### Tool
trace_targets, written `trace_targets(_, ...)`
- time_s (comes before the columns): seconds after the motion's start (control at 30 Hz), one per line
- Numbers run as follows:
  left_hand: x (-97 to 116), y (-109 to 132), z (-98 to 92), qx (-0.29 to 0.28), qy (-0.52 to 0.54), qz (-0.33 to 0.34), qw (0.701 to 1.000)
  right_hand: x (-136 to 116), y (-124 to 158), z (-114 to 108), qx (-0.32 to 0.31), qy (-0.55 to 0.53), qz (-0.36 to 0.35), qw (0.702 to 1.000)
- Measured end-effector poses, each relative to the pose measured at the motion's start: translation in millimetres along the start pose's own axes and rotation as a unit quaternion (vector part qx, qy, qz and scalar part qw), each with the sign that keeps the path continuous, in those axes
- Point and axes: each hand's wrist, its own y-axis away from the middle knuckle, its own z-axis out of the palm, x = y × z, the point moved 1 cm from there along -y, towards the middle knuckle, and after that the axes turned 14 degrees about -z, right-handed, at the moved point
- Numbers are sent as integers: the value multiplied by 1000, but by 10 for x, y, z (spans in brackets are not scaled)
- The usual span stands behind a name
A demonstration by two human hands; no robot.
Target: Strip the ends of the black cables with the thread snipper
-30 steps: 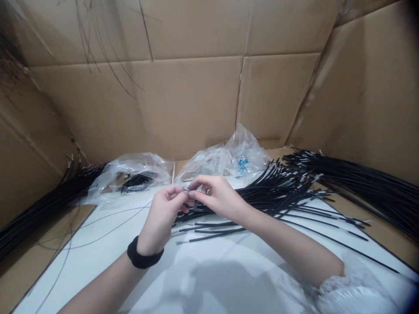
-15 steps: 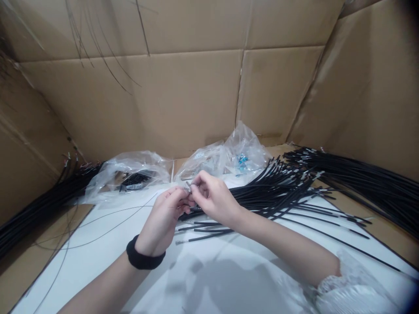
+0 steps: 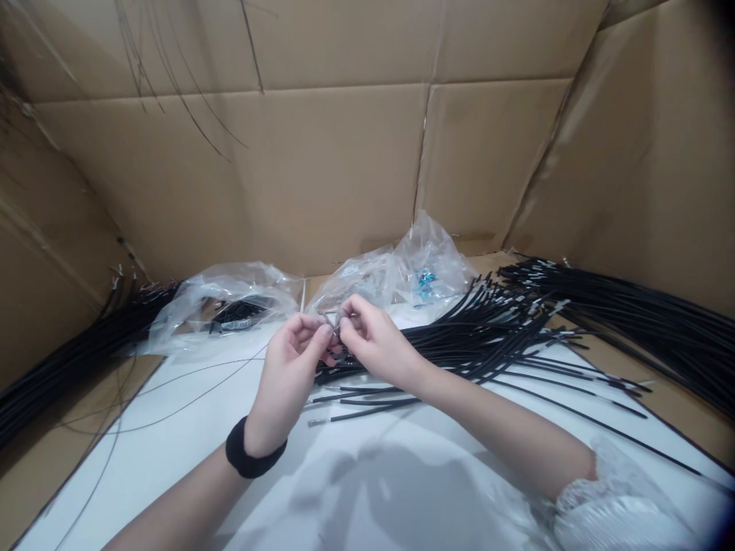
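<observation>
My left hand [image 3: 290, 371] and my right hand [image 3: 373, 344] meet fingertip to fingertip above the white table [image 3: 189, 451]. Both pinch a small metal fitting [image 3: 331, 327] at the end of a thin wire [image 3: 189, 398] that trails off to the left across the table. A black band sits on my left wrist. Just behind my right hand lies a fan of black sleeved cables [image 3: 488, 337] with bare metal ends.
Two clear plastic bags stand at the back: the left bag [image 3: 223, 310] holds dark parts, the right bag [image 3: 402, 279] holds small blue parts. More black cable bundles lie at the far right [image 3: 643, 321] and far left [image 3: 63, 360]. Cardboard walls [image 3: 321, 168] enclose the table.
Both hands have risen slightly and drawn closer together at the fingertips, still pinching the small fitting. The view has tilted a little; nothing else has moved.
</observation>
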Motion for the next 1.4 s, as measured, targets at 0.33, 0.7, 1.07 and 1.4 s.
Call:
trace_targets(0.33,-47,30,-16,55,-108,74,990,-16,-8,-18,-41,-104,103,988)
trace_targets(0.7,-316,0,-30,209,-381,425,794,-60,14,22,4,-161,157,974)
trace_targets(1.07,-213,-31,-61,199,-413,400,794,82,-40,-37,-60,-234,108,964)
trace_targets(1.4,-8,-15,-103,3,-259,28,965,174,-52,-65,-153,-202,116,960)
